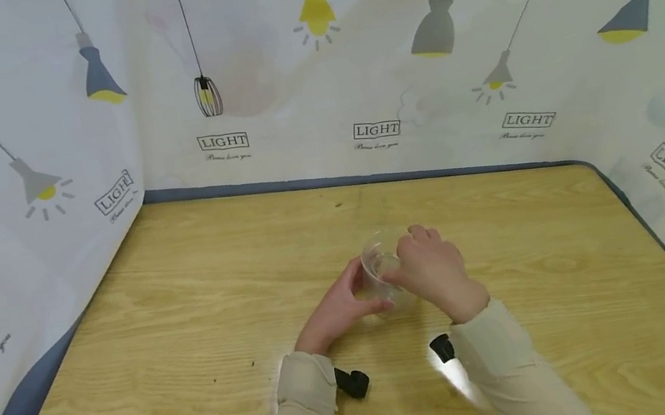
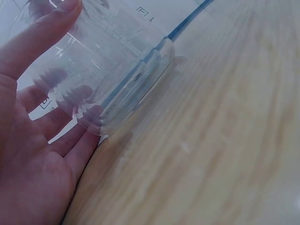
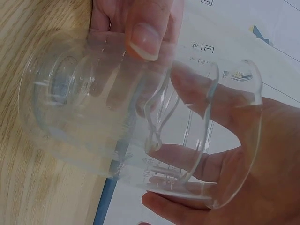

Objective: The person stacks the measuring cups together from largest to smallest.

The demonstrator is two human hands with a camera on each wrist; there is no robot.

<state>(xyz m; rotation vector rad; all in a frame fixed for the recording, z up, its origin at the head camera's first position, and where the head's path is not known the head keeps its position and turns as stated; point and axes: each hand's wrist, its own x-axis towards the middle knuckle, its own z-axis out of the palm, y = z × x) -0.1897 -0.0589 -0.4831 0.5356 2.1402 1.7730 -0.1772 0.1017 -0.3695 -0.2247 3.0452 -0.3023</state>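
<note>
A clear plastic measuring cup (image 1: 378, 285) with printed scale marks stands near the table's middle. My left hand (image 1: 341, 304) grips it from the left, thumb in front and fingers on the far side. My right hand (image 1: 438, 269) reaches in over the right of the rim. In the right wrist view, its thumb and a finger pinch a thin clear inner cup (image 3: 154, 112) with a wavy edge, inside the measuring cup. That inner cup's full shape is hard to make out through the clear walls. In the left wrist view, the measuring cup's base (image 2: 140, 89) is close to the table.
The wooden table (image 1: 188, 299) spreads around both hands. White curtains (image 1: 286, 97) printed with lamps and words border its back and sides. Black camera mounts (image 1: 353, 383) project from the sleeve cuffs, and a bright reflection lies by the right cuff.
</note>
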